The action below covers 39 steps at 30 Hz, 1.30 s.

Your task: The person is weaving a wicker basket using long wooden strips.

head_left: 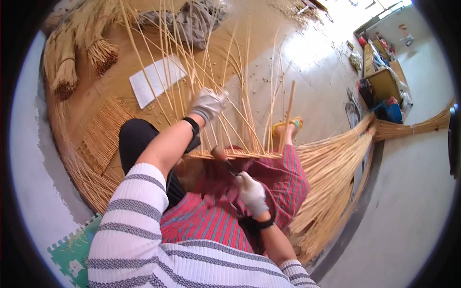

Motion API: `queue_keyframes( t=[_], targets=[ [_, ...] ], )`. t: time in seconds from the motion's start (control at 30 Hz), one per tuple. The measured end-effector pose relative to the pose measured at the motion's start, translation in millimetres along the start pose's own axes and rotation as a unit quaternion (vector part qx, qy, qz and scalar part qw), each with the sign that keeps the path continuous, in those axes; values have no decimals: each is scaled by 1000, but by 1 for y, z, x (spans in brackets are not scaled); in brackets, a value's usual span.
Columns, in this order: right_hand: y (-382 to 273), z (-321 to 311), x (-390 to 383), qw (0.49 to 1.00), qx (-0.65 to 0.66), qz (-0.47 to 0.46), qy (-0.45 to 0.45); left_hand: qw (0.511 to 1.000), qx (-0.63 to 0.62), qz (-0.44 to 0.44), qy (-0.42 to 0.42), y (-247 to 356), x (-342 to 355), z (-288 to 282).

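A partly woven wicker piece [259, 154] lies across my lap, with long pale upright rods [247, 115] rising from its woven edge. Above that edge, my left hand [210, 104] in a whitish glove is closed around some of the rods, near their lower part. My right hand [252, 193], also gloved, is closed on a dark tool with a brown rounded end [219, 153], which reaches up to the woven edge. Motion blur hides the tool's exact kind. A thicker stick [290, 103] stands up at the piece's right end. A red striped apron [206, 216] covers my lap.
Bundles of wicker rods [66, 72] lie at the far left, and a woven panel [103, 129] is near my left knee. A white sheet [157, 79] and a grey cloth [192, 21] rest on the floor. Long rods [331, 177] are heaped along the right wall.
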State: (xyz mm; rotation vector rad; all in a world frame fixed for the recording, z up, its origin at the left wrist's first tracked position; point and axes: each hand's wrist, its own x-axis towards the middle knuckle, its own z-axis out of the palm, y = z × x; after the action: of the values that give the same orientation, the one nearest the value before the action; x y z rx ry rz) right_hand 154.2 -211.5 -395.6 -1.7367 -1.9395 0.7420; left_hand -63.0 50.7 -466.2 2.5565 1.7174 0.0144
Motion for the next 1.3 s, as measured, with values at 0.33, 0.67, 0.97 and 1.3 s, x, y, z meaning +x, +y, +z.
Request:
queue_keyframes(
  t=[0.33,0.67,0.97,1.3],
  targets=[
    [17,-5,-26,992,-113,-38,45,999,-19,-4,25,-6,4,13],
    [-30,-82,4,924,316,-160,141,975,-177,28,134,-8,-22,-31],
    [21,-32,44,993,-20,-110,37,985,-95,-44,-135,90,-159,-96],
    [34,14,89,962,-213,-162,-56,970,-234,-55,-35,76,-171,6]
  ],
)
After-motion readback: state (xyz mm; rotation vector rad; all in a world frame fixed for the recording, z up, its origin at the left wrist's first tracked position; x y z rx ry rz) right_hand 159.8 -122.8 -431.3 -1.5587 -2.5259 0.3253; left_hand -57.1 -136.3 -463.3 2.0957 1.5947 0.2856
